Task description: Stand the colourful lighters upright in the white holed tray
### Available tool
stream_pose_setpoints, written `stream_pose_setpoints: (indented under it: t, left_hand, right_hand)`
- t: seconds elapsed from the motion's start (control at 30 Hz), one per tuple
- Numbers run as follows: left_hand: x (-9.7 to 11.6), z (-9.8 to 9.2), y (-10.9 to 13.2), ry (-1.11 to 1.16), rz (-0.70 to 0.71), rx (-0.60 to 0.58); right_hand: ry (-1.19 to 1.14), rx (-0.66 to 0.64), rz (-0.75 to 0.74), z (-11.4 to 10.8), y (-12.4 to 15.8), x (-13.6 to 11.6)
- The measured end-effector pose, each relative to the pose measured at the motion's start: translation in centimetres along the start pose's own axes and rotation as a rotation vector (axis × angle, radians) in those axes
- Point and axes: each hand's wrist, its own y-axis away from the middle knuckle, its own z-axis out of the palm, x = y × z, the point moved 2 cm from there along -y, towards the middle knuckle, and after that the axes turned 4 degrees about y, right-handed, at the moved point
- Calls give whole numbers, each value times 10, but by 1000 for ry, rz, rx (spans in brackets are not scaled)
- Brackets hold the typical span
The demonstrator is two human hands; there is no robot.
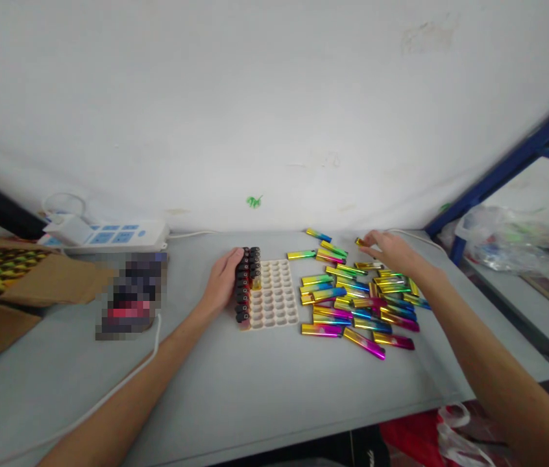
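A white tray (274, 295) with rows of round pockets lies on the table. Black-topped lighters (242, 292) stand upright along its left side, part of a second row beside them; a yellowish piece (256, 283) shows in that second row. My left hand (223, 279) is curled round the outer left row, thumb at its far end, its other fingers partly hidden. At the back right, my right hand (384, 250) pinches a shiny gold lighter (360, 242), seen only at one end. Below it spreads a loose pile of metallic lighters (352, 301) in yellow, green, blue and pink.
A power strip (128, 235) with a white plug lies against the wall. Left of the tray are a blurred-out phone-like object (131, 295), a white cable (155, 347) and an open cardboard box (50, 282) holding yellow-and-black items. A blue metal frame (508, 165) rises at right.
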Motion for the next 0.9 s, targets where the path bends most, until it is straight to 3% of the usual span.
stream_pose_setpoints:
  t: [0.2,0.33,0.5,0.6,0.7,0.77,0.9]
  left_hand:
    - [0,0,0,17,10,-14]
    - [2,1,2,11,16,-7]
    - [-2,-1,2,11,7,-7]
    - [-3,-1,1,8,-2,-15]
    - [-1,0,2,4,-8,-25]
    - [1,1,3,-8,-9,-20]
    - [3,1,4,-19,-2,-11]
  right_hand:
    - [-446,207,-46,-24,11,-72]
    - [-785,236,-8,-14,15,-129]
    - [-1120,111,59,8,15,-175]
    - [-1123,78,-59,10,19,-193]
    - [-1262,-85,-154,14,25,-210]
    - [-1382,-189,-105,21,29,-218]
    - [-1446,-249,51,37,33,-229]
